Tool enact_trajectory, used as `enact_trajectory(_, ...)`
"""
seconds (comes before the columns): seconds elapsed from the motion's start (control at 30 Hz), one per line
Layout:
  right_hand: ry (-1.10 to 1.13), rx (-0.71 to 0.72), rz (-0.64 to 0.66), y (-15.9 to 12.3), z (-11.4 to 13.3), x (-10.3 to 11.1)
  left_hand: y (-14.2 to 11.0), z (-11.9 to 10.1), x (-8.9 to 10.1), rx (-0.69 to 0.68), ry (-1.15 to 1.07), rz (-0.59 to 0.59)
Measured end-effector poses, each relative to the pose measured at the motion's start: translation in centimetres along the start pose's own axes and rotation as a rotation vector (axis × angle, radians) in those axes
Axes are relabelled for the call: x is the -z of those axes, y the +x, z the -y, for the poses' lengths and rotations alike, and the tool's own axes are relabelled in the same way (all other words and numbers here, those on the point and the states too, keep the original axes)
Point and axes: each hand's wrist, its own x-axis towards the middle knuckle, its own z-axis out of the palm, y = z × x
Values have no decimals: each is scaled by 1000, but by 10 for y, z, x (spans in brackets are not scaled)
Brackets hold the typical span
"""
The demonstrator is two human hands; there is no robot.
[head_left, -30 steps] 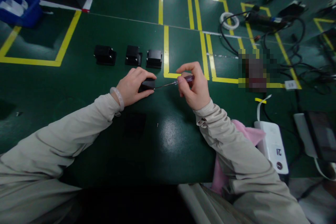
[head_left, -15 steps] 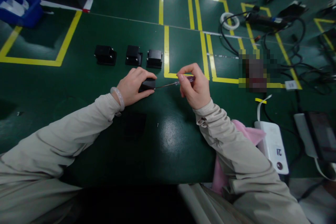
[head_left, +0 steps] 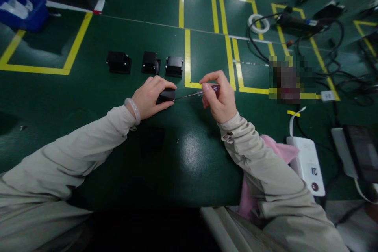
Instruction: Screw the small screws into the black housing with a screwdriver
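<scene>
My left hand [head_left: 151, 96] is closed round a small black box [head_left: 167, 95], pressing it to the green table [head_left: 118, 169]. Part of the box lies hidden under the palm. In my right hand [head_left: 219, 96] is a screwdriver [head_left: 199, 93] with a purplish clear handle, gripped between thumb and fingers. Its thin shaft points left, and the tip meets the near right corner of the box, where a small bright screw head shows. Beyond my left hand stand three similar black boxes, the left one [head_left: 118, 62], the middle one [head_left: 150, 62] and the right one [head_left: 174, 66].
A tiny screw [head_left: 177, 140] lies nearer to me. A flat dark piece [head_left: 152, 138] is beside it. At the right are a white power strip [head_left: 305, 165], a pink cloth [head_left: 276, 147], black cables and a white tape roll [head_left: 258, 23]. A blue bin [head_left: 35, 13] stands far left.
My right thumb and fingers have shifted slightly on the screwdriver handle. The left hand and the black box stay where they were.
</scene>
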Motion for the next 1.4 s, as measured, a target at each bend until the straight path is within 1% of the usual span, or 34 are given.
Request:
enact_trajectory(0.13, -19, -23, 3, 0, 1, 1, 0, 0, 0, -7, -2, -6)
enact_trajectory(0.4, -15, 34, -3, 0, 0, -1, 0, 0, 0, -10, -2, -9)
enact_trajectory(0.63, -10, 5, 18, 0, -1, 1, 0, 1, -1, -13, 8, -9)
enact_trajectory(0.93, 6, 62, 10, -1, 0, 0, 1, 1, 0, -25, 12, -8)
enact_trajectory(1.2, 15, 8, 21, -1, 1, 0, 0, 2, -1, -26, 8, -7)
enact_trajectory(1.4, 20, 40, 7, -1, 2, -1, 0, 3, -1, -28, 7, -9)
